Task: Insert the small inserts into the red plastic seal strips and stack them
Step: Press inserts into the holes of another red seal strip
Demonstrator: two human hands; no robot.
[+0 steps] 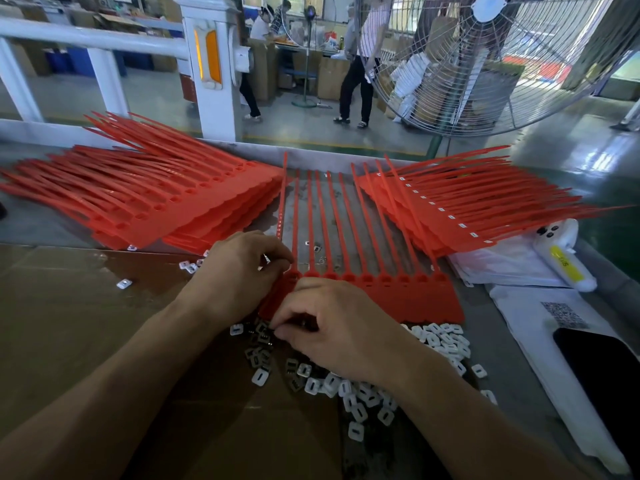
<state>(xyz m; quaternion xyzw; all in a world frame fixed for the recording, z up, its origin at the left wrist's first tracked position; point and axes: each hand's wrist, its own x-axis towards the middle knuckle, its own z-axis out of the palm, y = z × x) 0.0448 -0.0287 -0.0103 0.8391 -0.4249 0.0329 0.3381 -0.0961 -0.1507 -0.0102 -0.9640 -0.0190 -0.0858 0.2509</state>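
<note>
A: Counts on the bench [52, 223]?
B: Two hands. One joined sheet of seal strips [398, 299], about ten tails. Two stacks of sheets: left stack [166, 202], right stack [460, 209].
A: Inserts?
B: Loose white inserts [360, 393], dozens, uncountable.

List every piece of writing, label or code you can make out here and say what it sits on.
No text can be read with certainty.
Yellow label on the white roll: handwritten marks, too blurred to read.
QR-style code on the white bag: printed pattern, no legible words.
Red seal strip: no readable marking.
</note>
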